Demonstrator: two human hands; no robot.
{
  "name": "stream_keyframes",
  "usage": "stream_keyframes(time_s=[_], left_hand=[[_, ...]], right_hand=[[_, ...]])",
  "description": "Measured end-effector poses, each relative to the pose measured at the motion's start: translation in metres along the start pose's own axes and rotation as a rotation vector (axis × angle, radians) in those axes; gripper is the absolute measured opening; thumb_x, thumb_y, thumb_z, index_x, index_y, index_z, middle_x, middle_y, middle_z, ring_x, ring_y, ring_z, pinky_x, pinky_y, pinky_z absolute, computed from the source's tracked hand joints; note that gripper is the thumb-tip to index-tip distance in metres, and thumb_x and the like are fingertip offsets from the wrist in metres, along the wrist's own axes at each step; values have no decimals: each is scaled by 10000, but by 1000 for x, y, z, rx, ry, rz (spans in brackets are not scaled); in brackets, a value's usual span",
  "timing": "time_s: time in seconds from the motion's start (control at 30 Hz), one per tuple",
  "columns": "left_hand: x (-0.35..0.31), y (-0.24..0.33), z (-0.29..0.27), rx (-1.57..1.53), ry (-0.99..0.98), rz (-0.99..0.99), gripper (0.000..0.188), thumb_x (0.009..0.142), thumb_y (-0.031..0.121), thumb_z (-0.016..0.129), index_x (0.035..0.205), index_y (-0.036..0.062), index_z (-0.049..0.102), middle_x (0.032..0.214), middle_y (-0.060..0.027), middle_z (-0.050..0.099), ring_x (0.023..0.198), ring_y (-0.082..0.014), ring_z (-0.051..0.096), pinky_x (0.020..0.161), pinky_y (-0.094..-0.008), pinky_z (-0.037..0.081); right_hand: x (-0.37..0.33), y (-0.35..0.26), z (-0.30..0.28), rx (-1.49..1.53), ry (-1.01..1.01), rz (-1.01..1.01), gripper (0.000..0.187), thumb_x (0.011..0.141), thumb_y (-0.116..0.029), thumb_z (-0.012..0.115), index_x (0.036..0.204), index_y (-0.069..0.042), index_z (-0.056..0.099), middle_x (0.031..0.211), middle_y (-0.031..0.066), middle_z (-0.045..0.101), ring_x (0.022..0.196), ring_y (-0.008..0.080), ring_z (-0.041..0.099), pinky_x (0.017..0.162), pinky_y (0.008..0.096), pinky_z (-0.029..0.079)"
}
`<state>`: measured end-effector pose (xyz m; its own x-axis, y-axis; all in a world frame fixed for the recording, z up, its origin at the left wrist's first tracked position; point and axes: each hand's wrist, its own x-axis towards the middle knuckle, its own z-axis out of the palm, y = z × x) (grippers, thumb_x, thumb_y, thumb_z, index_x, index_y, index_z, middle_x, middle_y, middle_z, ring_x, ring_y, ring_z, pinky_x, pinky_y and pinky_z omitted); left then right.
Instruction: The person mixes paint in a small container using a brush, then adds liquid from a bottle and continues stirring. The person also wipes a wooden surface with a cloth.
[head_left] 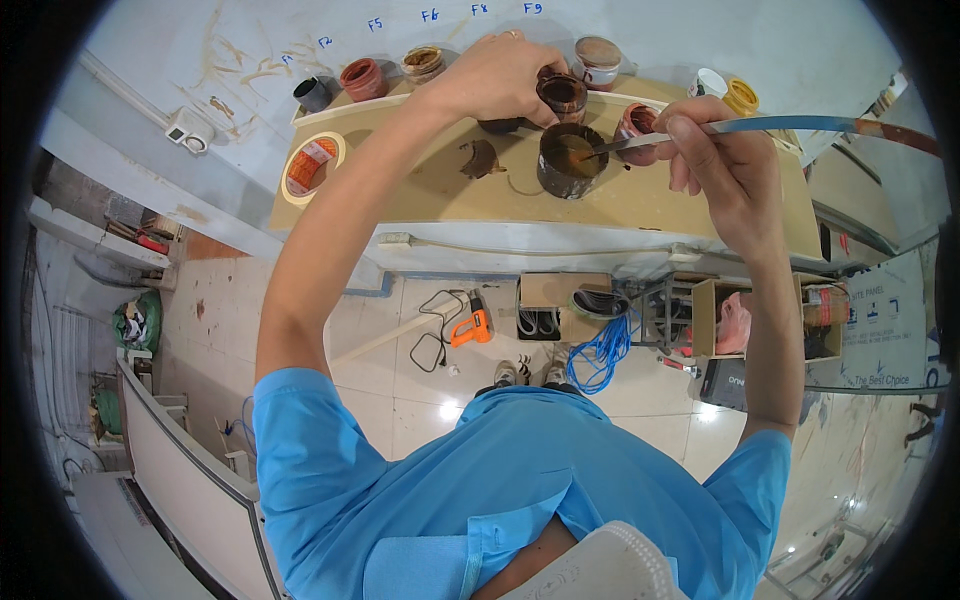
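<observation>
My left hand (505, 80) reaches over the shelf, its fingers closed around the rim of a brown-stained jar (562, 93). Directly in front of that jar stands a dark, paint-smeared cup (572, 178) with brown liquid in it. Pinched in my right hand (727, 172) is a long thin blue-and-brown stick (790, 122), whose pale, narrow end dips into the cup. Just left of my right hand is a red-stained jar (637, 125). A dark brown paint patch (482, 160) marks the shelf left of the cup. My left hand partly hides something dark beneath it.
Along the shelf's back are a black cup (312, 95), several paint jars and a yellow-rimmed tub (740, 97). A tape roll (313, 168) lies at the left end. Below, an orange heat gun (472, 322), blue cable (603, 355) and cardboard boxes (560, 290) occupy the floor.
</observation>
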<state>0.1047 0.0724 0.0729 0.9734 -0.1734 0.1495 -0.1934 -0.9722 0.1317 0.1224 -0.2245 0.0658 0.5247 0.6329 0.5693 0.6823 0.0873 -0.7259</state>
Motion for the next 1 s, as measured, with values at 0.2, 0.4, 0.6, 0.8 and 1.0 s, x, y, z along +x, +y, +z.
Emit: stream_keyframes(time_s=[0.2, 0.4, 0.6, 0.8, 1.0], left_hand=[[-17, -8, 1, -93, 265, 87, 655, 786, 246, 900, 1392, 136, 679, 1233, -109, 754, 1139, -341, 627, 1033, -473, 509], [-98, 34, 23, -355, 628, -123, 751, 757, 311, 929, 1407, 73, 637, 1289, -155, 728, 1154, -353, 639, 1050, -472, 506], [-102, 80, 70, -220, 611, -201, 851, 701, 391, 971, 1376, 4, 624, 1242, -172, 727, 1140, -384, 658, 996, -494, 506], [-90, 80, 88, -278, 641, -140, 786, 668, 283, 989, 1333, 37, 650, 1188, -133, 739, 1114, -372, 649, 986, -479, 492], [-102, 88, 90, -319, 655, -95, 753, 637, 185, 998, 1298, 56, 663, 1184, -87, 742, 1058, -350, 633, 947, -452, 480]], right_hand=[[3, -1, -1, 53, -9, 7, 254, 1116, -177, 632, 1068, 46, 745, 871, 35, 715, 666, 78, 600, 588, 236, 470], [0, -3, -2, -10, 9, 2, 284, 1117, -164, 624, 1039, 82, 742, 947, 53, 733, 684, 86, 611, 591, 242, 479], [1, -7, 5, -84, -14, -45, 215, 1138, -172, 580, 1124, -2, 709, 848, 32, 720, 673, 58, 606, 574, 213, 417], [-6, -17, 9, -17, -15, -40, 202, 1102, -99, 610, 1074, 63, 727, 928, 55, 726, 706, 88, 624, 601, 233, 464], [-25, -35, 2, -45, -9, -28, 156, 1069, -39, 638, 1089, 80, 738, 967, 74, 736, 716, 111, 628, 611, 255, 482]])
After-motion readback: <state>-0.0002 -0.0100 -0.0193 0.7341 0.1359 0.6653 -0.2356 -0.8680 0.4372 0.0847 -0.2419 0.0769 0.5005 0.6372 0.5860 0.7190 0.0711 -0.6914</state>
